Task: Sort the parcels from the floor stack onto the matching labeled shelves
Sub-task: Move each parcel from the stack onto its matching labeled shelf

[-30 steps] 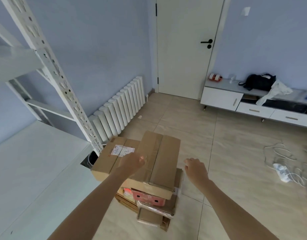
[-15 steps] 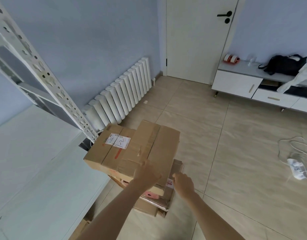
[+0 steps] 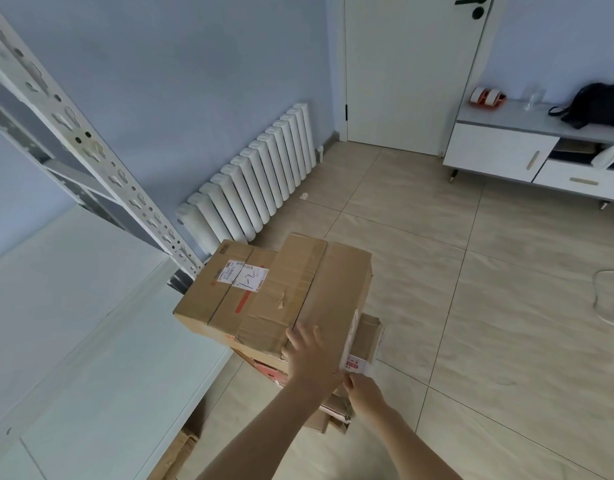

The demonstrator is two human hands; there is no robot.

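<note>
A stack of cardboard parcels (image 3: 333, 410) stands on the tiled floor beside a white metal shelf rack (image 3: 91, 150). On top lies a large brown taped box (image 3: 326, 282). Next to it on the left is a box with a white label marked "1-2" (image 3: 226, 292). My left hand (image 3: 309, 358) lies over the near corner of the large box, fingers on its top. My right hand (image 3: 362, 393) is at the box's lower right corner, just under a white and red side label (image 3: 354, 362); its fingertips are hidden. Lower parcels are mostly covered.
The rack's wide white shelf board (image 3: 73, 323) fills the left. A white radiator (image 3: 257, 188) lines the blue wall, with a door (image 3: 402, 64) behind. A white cabinet (image 3: 499, 150) holds a black bag (image 3: 596, 102). White cable (image 3: 610, 289) lies at right.
Both hands have come back to the near right corner of the large top box and now touch it. My view has tilted down and moved closer to the stack.
</note>
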